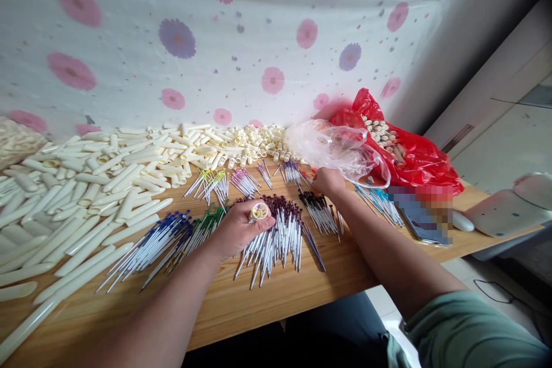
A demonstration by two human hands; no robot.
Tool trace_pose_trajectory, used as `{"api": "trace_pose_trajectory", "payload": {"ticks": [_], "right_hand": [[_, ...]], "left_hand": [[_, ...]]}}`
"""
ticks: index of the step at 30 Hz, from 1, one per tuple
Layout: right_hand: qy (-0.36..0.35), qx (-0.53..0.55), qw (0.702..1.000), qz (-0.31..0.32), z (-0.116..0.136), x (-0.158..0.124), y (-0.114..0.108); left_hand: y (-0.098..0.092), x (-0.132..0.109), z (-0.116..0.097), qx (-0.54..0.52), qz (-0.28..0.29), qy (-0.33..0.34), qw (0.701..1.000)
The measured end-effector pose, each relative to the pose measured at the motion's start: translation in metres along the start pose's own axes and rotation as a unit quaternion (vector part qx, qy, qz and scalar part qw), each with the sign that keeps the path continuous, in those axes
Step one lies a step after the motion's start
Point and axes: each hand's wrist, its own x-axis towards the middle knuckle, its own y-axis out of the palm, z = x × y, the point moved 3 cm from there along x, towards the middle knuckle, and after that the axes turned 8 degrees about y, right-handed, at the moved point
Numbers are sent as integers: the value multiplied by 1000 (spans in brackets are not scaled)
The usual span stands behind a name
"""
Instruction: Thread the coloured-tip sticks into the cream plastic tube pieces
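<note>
My left hand (241,225) is closed around a round cream plastic pen part (259,212), its open end up, with small coloured tips inside. Below it lie many white pen refills with dark maroon ends (282,224). My right hand (329,183) is curled down by the orange-ended refills (307,177), in front of a clear plastic bag (332,141); its fingertips are hidden. Black-ended refills (321,213) lie just nearer to me. Left of my left hand are green-ended refills (202,230) and blue-ended refills (155,238).
Cream pen barrels (125,169) heap along the left and back, beside slotted cream pieces (259,144). A red bag (414,152) of small cream parts stands back right. Light-blue-ended refills (382,204), a phone (425,221) and a white rounded object (504,210) lie right.
</note>
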Motion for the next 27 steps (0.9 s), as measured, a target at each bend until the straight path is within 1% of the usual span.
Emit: {"api": "trace_pose_trajectory", "payload": {"ticks": [5, 9, 11, 13, 14, 15, 16, 17, 18, 19, 20, 21, 23, 25, 27], "right_hand": [[24, 49, 998, 30, -1, 3, -2], [5, 106, 994, 12, 1, -6, -11], [-27, 149, 988, 7, 7, -20, -21], [-79, 198, 977, 16, 20, -40, -31], [-113, 230, 966, 29, 29, -52, -36], [-147, 267, 952, 44, 40, -64, -40], [-184, 313, 929, 68, 51, -77, -43], [-222, 397, 884, 106, 62, -90, -46], [-246, 463, 840, 139, 72, -102, -48], [-258, 515, 801, 164, 80, -111, -49], [-262, 554, 769, 180, 87, -118, -48], [-260, 577, 752, 187, 93, -124, -46], [-256, 606, 729, 190, 99, -128, -40], [-261, 626, 708, 195, 101, -128, -32], [-275, 629, 697, 205, 100, -126, -26]], "left_hand": [[0, 0, 0, -4, 4, -3, 1000], [-1, 0, -1, -12, -20, 1, 1000], [-2, 1, 1, -18, -57, 7, 998], [-2, 1, 5, -35, -118, 7, 992], [-1, 1, 7, -53, -149, 3, 987], [-1, 1, 10, -79, -179, -5, 981], [1, 2, 14, -111, -204, -14, 972], [2, 2, 17, -148, -227, -24, 962], [3, 2, 20, -185, -251, -31, 949], [3, 2, 22, -219, -272, -34, 937], [3, 2, 24, -246, -292, -32, 924], [2, 1, 25, -265, -310, -28, 913], [0, 0, 25, -293, -331, -20, 897], [-1, 0, 23, -313, -333, -18, 889], [-2, -1, 20, -329, -330, -21, 885]]}}
